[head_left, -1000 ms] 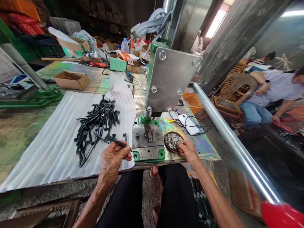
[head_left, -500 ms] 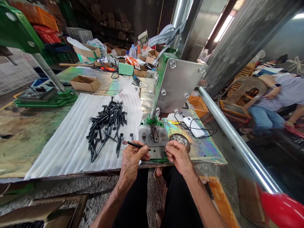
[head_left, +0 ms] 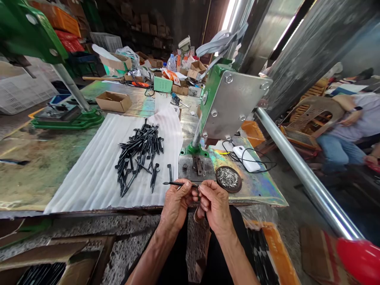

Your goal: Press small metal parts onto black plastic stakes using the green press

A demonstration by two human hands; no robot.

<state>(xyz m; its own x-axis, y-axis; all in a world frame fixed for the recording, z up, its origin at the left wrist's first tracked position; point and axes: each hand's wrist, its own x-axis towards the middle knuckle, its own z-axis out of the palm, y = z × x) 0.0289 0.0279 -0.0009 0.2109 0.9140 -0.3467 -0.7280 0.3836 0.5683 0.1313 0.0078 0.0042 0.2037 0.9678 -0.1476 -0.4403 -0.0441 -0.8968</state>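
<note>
You have one slim black flat-headed piece in work, by the front of the green-and-steel lever press — your left hand has its grip clamped on it. Your right hand meets its other end; whether that grip clamps anything, I cannot tell. Plenty seems left: a heap of similar black pieces covers part of the white foam sheet, and silvery pins fill much of the round brown dish.

The left hand is pinching a slim black piece, the right hand is holding its fingertips together by one end, and similar pieces are lying heaped on a white sheet.
</note>
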